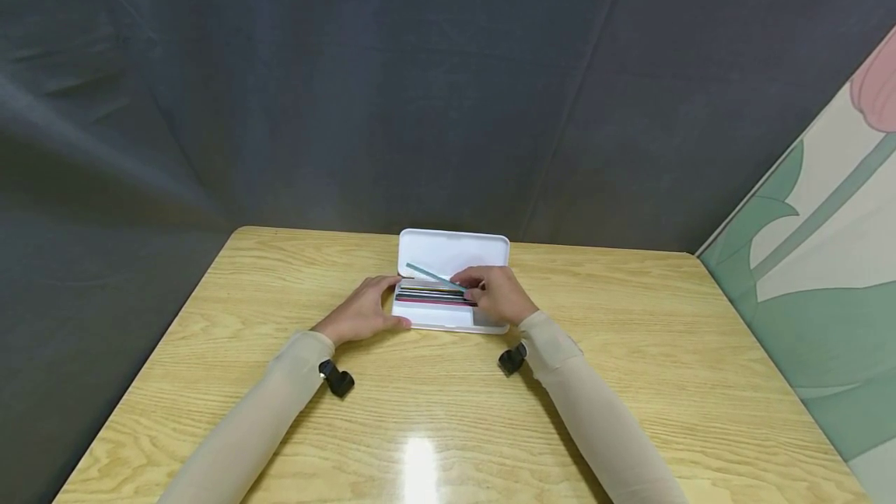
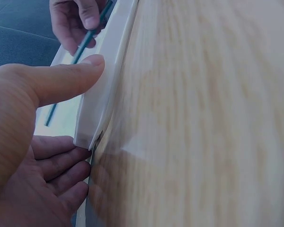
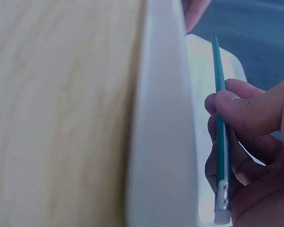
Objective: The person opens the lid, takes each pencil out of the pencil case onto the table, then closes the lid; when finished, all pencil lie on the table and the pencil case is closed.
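Observation:
A white pencil case (image 1: 442, 318) lies open on the table, its lid tipped back, with several pencils (image 1: 430, 295) in dark, red and yellow colours side by side in it. My right hand (image 1: 498, 294) pinches a teal pencil (image 3: 220, 137) between thumb and fingers, slanted above the case. A metal band and white eraser (image 3: 222, 215) cap its near end. At the case's left end rests my left hand (image 1: 362, 309), its loosely straight fingers (image 2: 68, 165) against the side and its thumb near the front wall.
The case stands near the far edge of the wooden table (image 1: 434, 395). Behind it hangs a dark curtain (image 1: 392, 92). On the right is a flower-patterned panel (image 1: 826, 255). A small black camera sits on each wrist.

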{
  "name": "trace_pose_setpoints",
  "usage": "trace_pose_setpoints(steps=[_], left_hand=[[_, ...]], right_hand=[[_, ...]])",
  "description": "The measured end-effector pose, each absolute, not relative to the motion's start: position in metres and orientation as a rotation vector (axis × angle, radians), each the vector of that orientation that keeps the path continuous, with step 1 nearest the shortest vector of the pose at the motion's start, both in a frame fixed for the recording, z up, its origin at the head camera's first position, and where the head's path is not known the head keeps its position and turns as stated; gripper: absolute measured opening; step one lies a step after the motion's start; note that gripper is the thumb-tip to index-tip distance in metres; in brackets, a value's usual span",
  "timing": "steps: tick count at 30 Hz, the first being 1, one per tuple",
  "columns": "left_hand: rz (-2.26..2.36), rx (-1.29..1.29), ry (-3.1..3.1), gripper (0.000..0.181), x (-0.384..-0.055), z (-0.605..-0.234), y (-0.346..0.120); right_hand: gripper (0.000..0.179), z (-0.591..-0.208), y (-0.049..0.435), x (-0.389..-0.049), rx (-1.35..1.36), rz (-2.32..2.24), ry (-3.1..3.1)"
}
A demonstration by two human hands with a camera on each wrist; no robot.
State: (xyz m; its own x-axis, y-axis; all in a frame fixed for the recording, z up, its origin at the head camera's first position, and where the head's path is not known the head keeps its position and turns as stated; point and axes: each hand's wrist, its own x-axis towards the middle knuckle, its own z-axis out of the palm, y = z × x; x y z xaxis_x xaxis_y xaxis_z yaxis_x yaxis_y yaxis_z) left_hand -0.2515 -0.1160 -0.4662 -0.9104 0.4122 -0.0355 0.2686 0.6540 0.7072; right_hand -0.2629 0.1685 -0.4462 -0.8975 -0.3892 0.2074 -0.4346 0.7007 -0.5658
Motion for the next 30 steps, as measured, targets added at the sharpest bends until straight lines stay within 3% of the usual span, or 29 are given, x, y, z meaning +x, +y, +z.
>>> trace_pose_setpoints(steps=[17, 30], left_hand=[[1.077, 0.566, 2.684, 0.093, -0.251, -0.463, -0.115], [1.067, 0.567, 2.692, 0.095, -0.251, -0.467, -0.116]], right_hand=[[0.038, -0.415, 0.196, -0.250, 0.429, 1.436, -2.622], [0.044, -0.412, 0.241, -0.244, 0.184, 1.417, -2.596]])
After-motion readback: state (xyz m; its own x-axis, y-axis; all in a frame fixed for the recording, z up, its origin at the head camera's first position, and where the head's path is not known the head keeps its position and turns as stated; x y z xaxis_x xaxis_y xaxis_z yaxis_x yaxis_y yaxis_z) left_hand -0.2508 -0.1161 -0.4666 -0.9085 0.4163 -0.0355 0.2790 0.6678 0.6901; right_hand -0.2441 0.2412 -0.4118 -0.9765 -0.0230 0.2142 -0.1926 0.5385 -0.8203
